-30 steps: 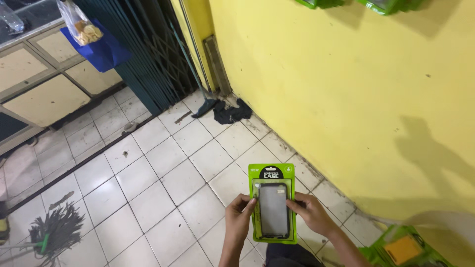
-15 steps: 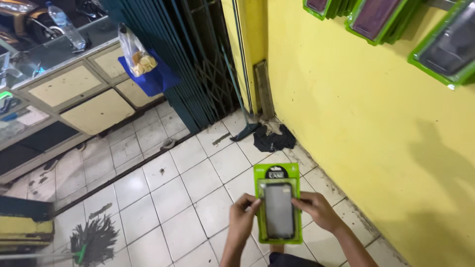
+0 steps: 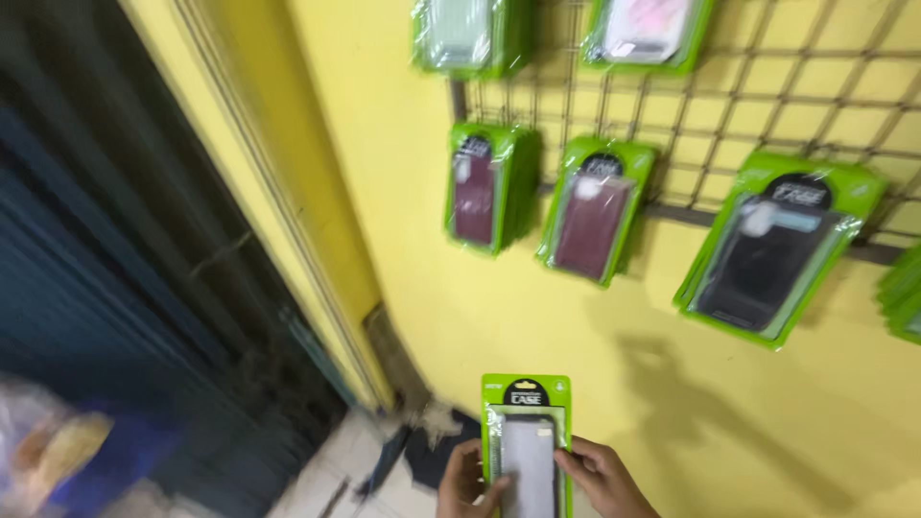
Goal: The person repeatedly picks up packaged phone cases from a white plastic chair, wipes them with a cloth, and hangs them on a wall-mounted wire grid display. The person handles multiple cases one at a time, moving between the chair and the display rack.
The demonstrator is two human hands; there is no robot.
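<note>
Both hands grip one green phone-case package, held upright low in the head view before the yellow wall. Left hand curls fingers round its left edge; right hand clasps the right edge, thumb across the front.

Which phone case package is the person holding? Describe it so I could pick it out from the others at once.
Below the wire grid on the yellow wall, at the bottom edge of the picture, the left hand and right hand hold a green phone case package upright. Unlike the hanging packages, it is off the grid and shows a grey case.
</note>
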